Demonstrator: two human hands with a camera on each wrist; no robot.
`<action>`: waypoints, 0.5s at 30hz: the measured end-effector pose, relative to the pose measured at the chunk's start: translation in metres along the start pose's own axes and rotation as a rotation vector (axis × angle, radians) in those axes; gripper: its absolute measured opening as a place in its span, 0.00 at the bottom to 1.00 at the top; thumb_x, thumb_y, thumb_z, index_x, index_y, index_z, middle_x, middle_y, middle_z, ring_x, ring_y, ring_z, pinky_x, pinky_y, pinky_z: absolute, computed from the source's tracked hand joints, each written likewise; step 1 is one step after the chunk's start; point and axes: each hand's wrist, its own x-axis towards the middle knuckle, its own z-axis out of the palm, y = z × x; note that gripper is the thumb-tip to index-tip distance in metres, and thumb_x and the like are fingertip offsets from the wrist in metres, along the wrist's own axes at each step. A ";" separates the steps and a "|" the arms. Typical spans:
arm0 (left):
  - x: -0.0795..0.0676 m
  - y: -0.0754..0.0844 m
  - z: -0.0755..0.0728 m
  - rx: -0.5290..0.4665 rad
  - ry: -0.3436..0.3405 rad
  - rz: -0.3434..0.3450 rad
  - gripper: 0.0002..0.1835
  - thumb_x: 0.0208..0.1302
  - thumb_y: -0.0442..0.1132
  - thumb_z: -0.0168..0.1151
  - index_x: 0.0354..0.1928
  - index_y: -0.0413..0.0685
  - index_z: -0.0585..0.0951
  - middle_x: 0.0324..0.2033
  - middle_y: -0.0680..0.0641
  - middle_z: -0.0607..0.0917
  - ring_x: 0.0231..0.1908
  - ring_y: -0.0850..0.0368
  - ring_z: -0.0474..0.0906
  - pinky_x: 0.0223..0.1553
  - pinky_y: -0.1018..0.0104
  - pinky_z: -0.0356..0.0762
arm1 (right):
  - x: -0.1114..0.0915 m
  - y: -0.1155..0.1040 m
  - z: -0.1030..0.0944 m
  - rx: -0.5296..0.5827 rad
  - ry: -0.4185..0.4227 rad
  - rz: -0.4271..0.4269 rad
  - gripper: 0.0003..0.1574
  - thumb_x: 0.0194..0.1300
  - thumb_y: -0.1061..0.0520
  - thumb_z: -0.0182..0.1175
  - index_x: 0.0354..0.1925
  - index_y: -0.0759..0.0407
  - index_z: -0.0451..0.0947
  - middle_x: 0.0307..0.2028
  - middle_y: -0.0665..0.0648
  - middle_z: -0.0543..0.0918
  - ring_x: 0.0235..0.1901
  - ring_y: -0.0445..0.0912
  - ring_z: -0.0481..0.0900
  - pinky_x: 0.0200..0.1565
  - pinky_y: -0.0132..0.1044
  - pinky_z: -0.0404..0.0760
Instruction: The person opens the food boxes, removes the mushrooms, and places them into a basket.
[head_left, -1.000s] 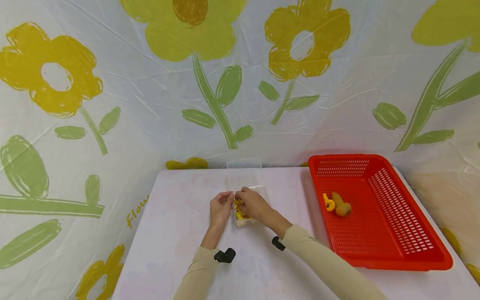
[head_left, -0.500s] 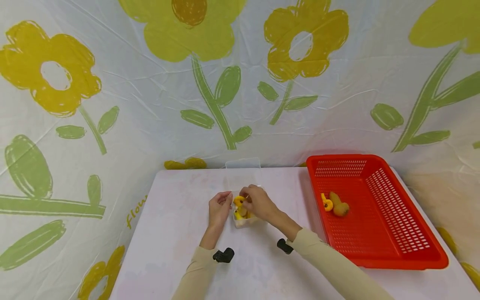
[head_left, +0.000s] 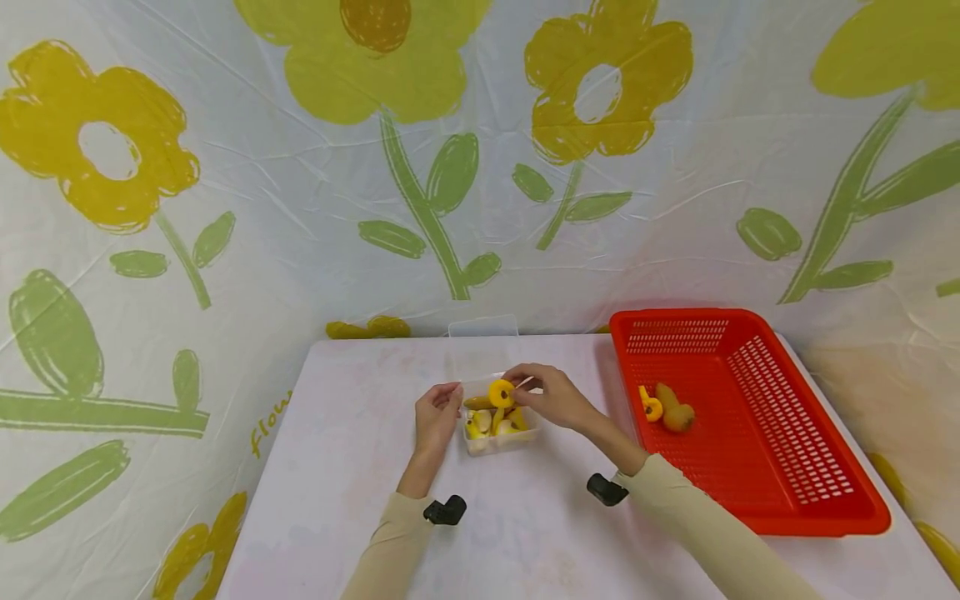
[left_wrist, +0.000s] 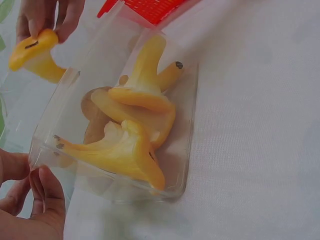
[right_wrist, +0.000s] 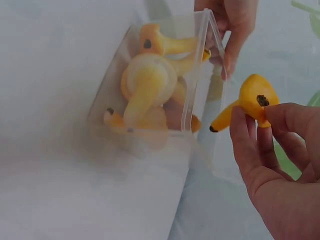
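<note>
A yellow mushroom with a dark patch on its cap is pinched between the thumb and fingers of my right hand, over the back right rim of a clear plastic box. My left hand holds the box at its left corner, thumb and fingertips pinching the rim in the left wrist view. Several yellow mushrooms lie jumbled inside, along with a brown one partly hidden beneath them. The box's transparent lid stands raised at the back.
On the right of the table stands a red perforated basket. A small yellow mushroom and a brown lumpy piece lie at its left side. A flower-printed cloth hangs behind the table.
My right hand has lifted out of the box and moved right and back, bringing the yellow mushroom up with it. The box's contents now show. My left hand stays at the box corner.
</note>
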 end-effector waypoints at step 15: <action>0.006 -0.013 0.000 0.010 0.019 0.013 0.11 0.71 0.34 0.65 0.48 0.31 0.85 0.32 0.44 0.85 0.24 0.62 0.73 0.28 0.76 0.75 | -0.027 0.011 -0.049 0.136 0.023 0.068 0.20 0.75 0.64 0.59 0.62 0.68 0.76 0.56 0.67 0.82 0.50 0.58 0.84 0.52 0.40 0.84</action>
